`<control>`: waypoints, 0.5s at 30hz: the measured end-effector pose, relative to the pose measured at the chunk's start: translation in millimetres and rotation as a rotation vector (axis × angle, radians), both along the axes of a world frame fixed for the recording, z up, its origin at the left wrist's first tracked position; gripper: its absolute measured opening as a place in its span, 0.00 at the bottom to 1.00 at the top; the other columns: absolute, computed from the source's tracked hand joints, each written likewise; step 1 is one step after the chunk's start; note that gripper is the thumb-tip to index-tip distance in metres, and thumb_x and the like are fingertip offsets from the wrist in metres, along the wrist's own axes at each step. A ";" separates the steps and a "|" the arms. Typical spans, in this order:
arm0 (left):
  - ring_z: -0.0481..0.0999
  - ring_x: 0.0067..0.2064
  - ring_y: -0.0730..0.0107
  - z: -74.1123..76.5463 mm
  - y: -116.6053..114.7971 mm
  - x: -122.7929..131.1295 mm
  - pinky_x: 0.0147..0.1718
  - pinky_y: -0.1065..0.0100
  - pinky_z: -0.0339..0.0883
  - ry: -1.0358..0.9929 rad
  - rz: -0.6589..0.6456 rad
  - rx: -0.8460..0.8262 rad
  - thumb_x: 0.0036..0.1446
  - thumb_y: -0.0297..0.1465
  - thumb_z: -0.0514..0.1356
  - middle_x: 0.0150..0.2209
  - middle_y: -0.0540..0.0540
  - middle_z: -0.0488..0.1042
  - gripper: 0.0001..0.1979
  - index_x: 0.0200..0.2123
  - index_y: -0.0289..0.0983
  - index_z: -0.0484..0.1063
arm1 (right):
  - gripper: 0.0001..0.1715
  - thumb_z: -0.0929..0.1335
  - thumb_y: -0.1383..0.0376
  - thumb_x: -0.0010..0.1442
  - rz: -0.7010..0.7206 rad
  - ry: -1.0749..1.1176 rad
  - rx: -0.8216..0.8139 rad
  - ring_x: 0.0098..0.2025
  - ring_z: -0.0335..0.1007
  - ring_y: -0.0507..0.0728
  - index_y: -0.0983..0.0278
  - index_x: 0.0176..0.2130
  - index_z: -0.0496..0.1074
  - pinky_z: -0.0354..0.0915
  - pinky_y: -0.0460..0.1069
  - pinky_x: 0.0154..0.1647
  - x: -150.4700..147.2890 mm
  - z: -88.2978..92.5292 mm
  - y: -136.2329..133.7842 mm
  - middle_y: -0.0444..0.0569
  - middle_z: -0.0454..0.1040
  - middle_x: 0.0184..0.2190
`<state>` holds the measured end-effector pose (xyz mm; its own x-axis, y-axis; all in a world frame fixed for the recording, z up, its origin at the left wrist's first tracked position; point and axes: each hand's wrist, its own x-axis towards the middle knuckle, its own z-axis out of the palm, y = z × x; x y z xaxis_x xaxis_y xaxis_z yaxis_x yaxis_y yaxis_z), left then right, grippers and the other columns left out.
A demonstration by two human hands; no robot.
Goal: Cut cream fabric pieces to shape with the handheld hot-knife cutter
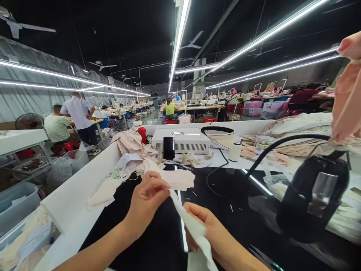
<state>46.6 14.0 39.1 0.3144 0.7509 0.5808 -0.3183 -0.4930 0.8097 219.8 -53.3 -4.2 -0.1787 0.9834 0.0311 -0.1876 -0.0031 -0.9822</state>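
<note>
My left hand (150,199) pinches the upper end of a long, thin strip of off-white fabric (183,214) between thumb and fingertips. Lower down the strip, my right hand (210,229) is closed on its side, the fingers partly hidden behind the cloth. From there the loose end hangs toward the bottom edge of the view. Just beyond my hands, a stack of cream fabric pieces (179,179) lies on the glossy black tabletop (135,222).
Behind the stack stand a dark phone (169,148) and a white vented box (182,140). A black device with a hose (314,195) occupies the right side. Fabric heaps (131,141) lie at left. Another person's hand (352,45) shows at upper right near pink cloth.
</note>
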 end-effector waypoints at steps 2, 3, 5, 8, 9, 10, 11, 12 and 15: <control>0.76 0.42 0.65 -14.6 6.8 -0.2 0.43 0.68 0.72 -0.060 -0.091 -0.462 0.57 0.46 0.71 0.40 0.46 0.74 0.19 0.44 0.40 0.77 | 0.32 0.75 0.40 0.52 -0.068 -0.006 -0.088 0.22 0.54 0.47 0.63 0.28 0.65 0.52 0.43 0.23 3.9 13.8 7.0 0.37 0.62 0.20; 0.78 0.44 0.62 -21.2 9.2 0.3 0.44 0.66 0.73 -0.061 -0.157 -0.682 0.58 0.50 0.69 0.41 0.44 0.75 0.24 0.47 0.38 0.75 | 0.33 0.76 0.39 0.50 -0.100 -0.031 -0.088 0.24 0.55 0.47 0.63 0.27 0.66 0.53 0.44 0.25 5.8 19.1 11.5 0.38 0.64 0.22; 0.80 0.45 0.58 -31.4 12.2 1.7 0.46 0.63 0.74 -0.028 -0.270 -1.007 0.61 0.56 0.62 0.44 0.38 0.77 0.31 0.49 0.34 0.72 | 0.33 0.75 0.39 0.50 -0.131 -0.105 -0.032 0.27 0.58 0.49 0.64 0.28 0.68 0.56 0.45 0.29 9.5 24.8 21.7 0.40 0.66 0.24; 0.82 0.42 0.61 -39.2 15.5 4.2 0.43 0.66 0.75 0.028 -0.311 -1.162 0.65 0.54 0.60 0.44 0.35 0.78 0.29 0.47 0.31 0.72 | 0.31 0.74 0.39 0.52 -0.084 -0.214 0.006 0.29 0.60 0.51 0.64 0.29 0.71 0.58 0.47 0.33 14.1 22.8 36.9 0.41 0.68 0.24; 0.83 0.41 0.63 -40.3 17.1 5.2 0.41 0.67 0.75 0.040 -0.306 -1.153 0.65 0.51 0.61 0.44 0.35 0.79 0.26 0.47 0.31 0.72 | 0.31 0.74 0.39 0.52 -0.059 -0.238 0.005 0.29 0.59 0.51 0.64 0.29 0.71 0.57 0.47 0.33 15.3 21.0 41.0 0.41 0.68 0.25; 0.83 0.39 0.65 -41.1 19.0 6.3 0.39 0.69 0.75 0.047 -0.298 -1.135 0.66 0.48 0.63 0.43 0.37 0.80 0.23 0.46 0.31 0.73 | 0.32 0.74 0.39 0.52 -0.041 -0.253 0.005 0.29 0.59 0.51 0.64 0.30 0.71 0.57 0.47 0.33 16.2 19.3 44.5 0.41 0.68 0.25; 0.83 0.38 0.66 -41.7 21.2 7.6 0.38 0.70 0.75 0.049 -0.284 -1.113 0.65 0.44 0.65 0.43 0.38 0.80 0.20 0.46 0.32 0.73 | 0.32 0.74 0.38 0.52 -0.027 -0.265 0.010 0.29 0.59 0.51 0.64 0.30 0.71 0.56 0.47 0.33 17.0 18.0 47.3 0.41 0.68 0.25; 0.83 0.38 0.67 -42.2 23.6 9.1 0.37 0.71 0.75 0.046 -0.270 -1.090 0.64 0.41 0.67 0.42 0.40 0.81 0.18 0.47 0.33 0.74 | 0.32 0.74 0.38 0.52 -0.020 -0.271 0.018 0.29 0.59 0.50 0.64 0.30 0.71 0.56 0.46 0.33 17.6 17.1 49.4 0.41 0.68 0.26; 0.83 0.37 0.68 -42.7 31.7 13.4 0.37 0.71 0.76 0.060 -0.249 -1.026 0.59 0.36 0.71 0.40 0.42 0.82 0.16 0.46 0.34 0.75 | 0.35 0.73 0.36 0.51 -0.004 -0.282 0.028 0.29 0.59 0.50 0.65 0.31 0.71 0.57 0.46 0.32 19.7 17.6 53.6 0.41 0.67 0.26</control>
